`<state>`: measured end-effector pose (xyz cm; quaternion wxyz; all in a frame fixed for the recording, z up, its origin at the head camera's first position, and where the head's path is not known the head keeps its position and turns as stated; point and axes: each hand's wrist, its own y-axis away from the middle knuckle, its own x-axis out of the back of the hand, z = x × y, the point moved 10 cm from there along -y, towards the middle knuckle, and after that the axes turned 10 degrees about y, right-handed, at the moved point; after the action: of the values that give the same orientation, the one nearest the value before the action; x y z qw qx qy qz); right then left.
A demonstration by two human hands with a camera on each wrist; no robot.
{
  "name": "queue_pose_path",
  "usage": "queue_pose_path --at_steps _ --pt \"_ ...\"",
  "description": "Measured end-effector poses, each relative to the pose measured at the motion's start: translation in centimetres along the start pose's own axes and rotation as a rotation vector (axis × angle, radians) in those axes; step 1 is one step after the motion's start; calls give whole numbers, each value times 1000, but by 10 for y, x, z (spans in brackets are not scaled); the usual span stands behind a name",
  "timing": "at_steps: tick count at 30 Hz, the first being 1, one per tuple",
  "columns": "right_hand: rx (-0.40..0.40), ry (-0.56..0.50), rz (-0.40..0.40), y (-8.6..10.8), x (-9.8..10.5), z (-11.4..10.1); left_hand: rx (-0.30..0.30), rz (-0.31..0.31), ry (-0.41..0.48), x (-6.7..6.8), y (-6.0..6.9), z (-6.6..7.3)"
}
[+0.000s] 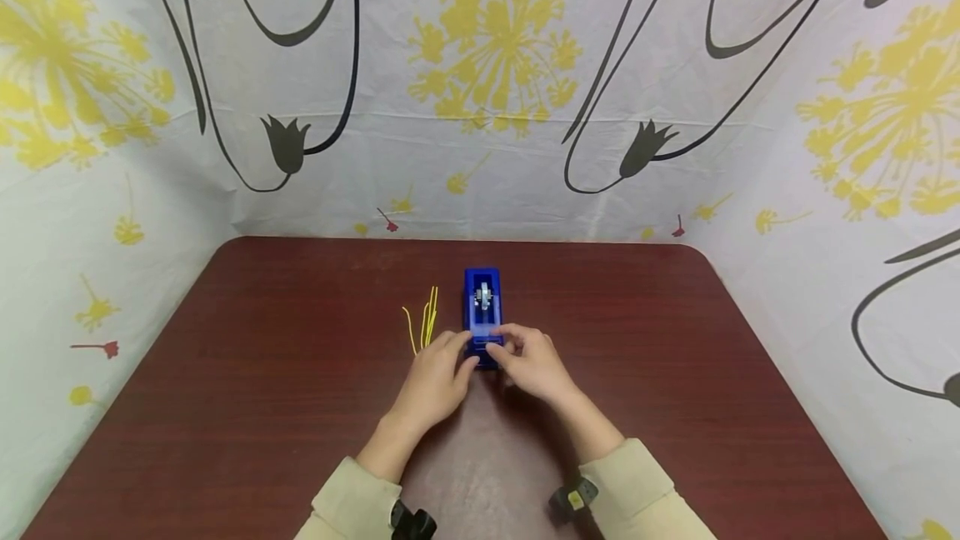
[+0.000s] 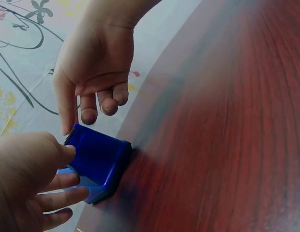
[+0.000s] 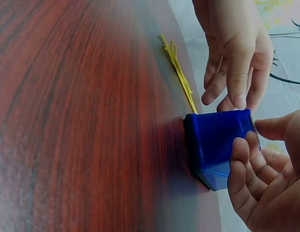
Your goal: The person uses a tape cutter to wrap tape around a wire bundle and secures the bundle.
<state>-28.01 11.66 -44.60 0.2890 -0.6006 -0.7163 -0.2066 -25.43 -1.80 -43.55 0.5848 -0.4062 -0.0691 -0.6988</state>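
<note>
Blue tape dispenser, one, stands on the dark red-brown counter straight ahead of me, its long axis running from my hands toward the far edge. Its near end sits between my two hands; both reach it, and neither is clearly nearer.

From left to right: one pale sleeve comes in at the lower left, with a small black device at its cuff. Beyond it lies one loose group of thin yellow strands, just left of the dispenser; I count at least three, but they overlap, so the exact number is unclear.

Next is my left hand, thumb and fingers spread about the dispenser's near left corner, touching it; I cannot tell whether they grip.

In the middle, the dispenser's well carries one silvery wheel, and a toothed edge crosses the near end.

My right hand comes in from the other side, apart from the left, thumb at the toothed edge and other fingers bent; whether it pinches anything, I cannot tell. Last, at the lower right, come a second dark device and a second sleeve.
</note>
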Motion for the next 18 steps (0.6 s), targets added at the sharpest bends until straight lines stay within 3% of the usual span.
queue_pose_path --at_steps 12,18 --pt "-42 -20 -15 -1 -4 1 11 -4 -11 -2 -5 -3" --pt "-106 -186 -22 -2 -7 7 18 -9 -11 -5 -5 -5"
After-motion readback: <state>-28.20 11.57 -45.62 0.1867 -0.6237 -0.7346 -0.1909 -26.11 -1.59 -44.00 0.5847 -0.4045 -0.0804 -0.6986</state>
